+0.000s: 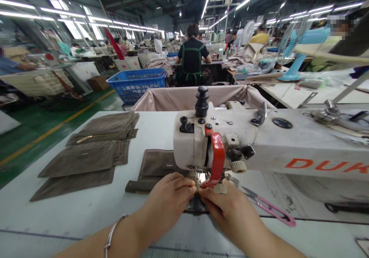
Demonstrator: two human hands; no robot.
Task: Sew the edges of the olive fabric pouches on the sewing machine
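Observation:
A dark brown-grey fabric panel (pixel 157 158) with a small label and a folded lower edge runs beneath the head of a white sewing machine (pixel 188 142). My left hand (pixel 170 196) lies over its right part, fingertips pinched on it just left of the presser foot (pixel 201 179). My right hand (pixel 230 202) is closed at the right of the foot, thumb and fingers pinched at the same work; the edge between them is mostly hidden. A red guard (pixel 217 158) hangs in front of the needle area. Pink-handled thread snips (pixel 273 208) lie right of my right hand.
Stacked brown-grey fabric pieces (pixel 95 150), one with a zipper, lie at the table's left. Behind the machine are a cloth-lined bin (pixel 173 96) and a blue basket (pixel 137 83). A person (pixel 193 54) sits with their back to me. A blue fan (pixel 294 62) stands at right.

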